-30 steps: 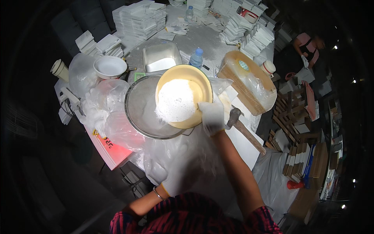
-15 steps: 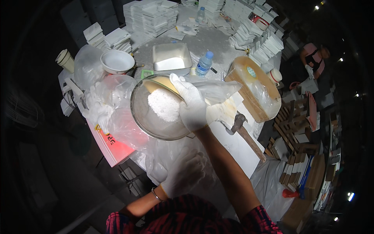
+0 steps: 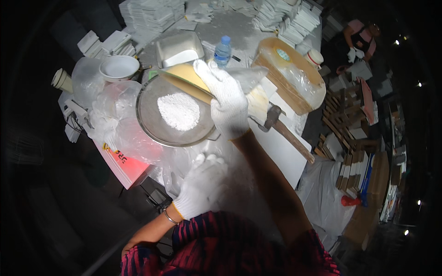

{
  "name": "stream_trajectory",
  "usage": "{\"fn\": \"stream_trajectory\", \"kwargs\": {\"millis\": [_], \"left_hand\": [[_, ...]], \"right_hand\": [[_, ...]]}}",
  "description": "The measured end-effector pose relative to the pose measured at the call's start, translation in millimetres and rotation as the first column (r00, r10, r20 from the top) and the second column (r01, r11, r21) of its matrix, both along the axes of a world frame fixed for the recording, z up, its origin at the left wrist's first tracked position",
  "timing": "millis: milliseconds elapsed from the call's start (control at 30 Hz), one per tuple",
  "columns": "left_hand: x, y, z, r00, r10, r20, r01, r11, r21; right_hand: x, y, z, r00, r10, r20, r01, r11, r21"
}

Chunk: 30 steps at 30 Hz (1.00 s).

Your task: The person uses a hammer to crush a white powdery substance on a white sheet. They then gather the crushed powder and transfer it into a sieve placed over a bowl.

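My right hand, in a white knit glove with a yellow cuff, grips a yellow bowl by its side. The bowl is tipped up on edge over the far right part of a round, metal-rimmed sieve. A heap of white powder lies on the grey mesh, below and apart from the bowl. My gloved left hand is nearer to me, just short of the sieve's near rim. Its fingers are loosely bent and somewhat apart, with nothing seen in them.
A hammer lies right of the sieve, beside a brown block partly wrapped in plastic. Beyond stand a water bottle, a metal tray and a white bowl. Clear plastic bags crowd the left. Another person works far right.
My right hand has tipped the yellow bowl up and away from the powder, leaving the heap uncovered on the sieve. My left hand has risen toward the sieve's near rim. The view has shifted.
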State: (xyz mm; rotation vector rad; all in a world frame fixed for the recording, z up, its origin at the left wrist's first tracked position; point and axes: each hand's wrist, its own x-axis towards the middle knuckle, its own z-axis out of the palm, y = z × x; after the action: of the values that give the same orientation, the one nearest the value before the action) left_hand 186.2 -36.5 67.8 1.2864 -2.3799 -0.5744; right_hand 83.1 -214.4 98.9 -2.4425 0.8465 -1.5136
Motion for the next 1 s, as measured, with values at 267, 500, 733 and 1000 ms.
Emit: {"fn": "stream_trajectory", "kwargs": {"millis": [267, 500, 733, 1000], "left_hand": [[40.1, 34.0, -13.1, 0.993, 0.077, -0.095, -0.078, 0.997, -0.008], [-3.6, 4.4, -7.2, 0.987, -0.087, -0.136, 0.074, 0.993, -0.092], [-84.1, -84.2, -46.9, 0.961, -0.254, -0.112, 0.25, 0.967, -0.051], [-151.2, -122.7, -105.3, 0.879, -0.461, 0.123, 0.477, 0.852, -0.214]], "right_hand": [[-137.4, 46.2, 13.5, 0.891, -0.454, 0.023, 0.453, 0.884, -0.114], [-230.0, 140.6, -34.7, 0.705, -0.706, 0.073, 0.605, 0.652, 0.457], [-246.8, 200.2, -54.7, 0.418, -0.901, 0.119, 0.697, 0.402, 0.594], [-257.5, 247.6, -68.9, 0.12, -0.963, 0.243, 0.462, 0.271, 0.844]]}}
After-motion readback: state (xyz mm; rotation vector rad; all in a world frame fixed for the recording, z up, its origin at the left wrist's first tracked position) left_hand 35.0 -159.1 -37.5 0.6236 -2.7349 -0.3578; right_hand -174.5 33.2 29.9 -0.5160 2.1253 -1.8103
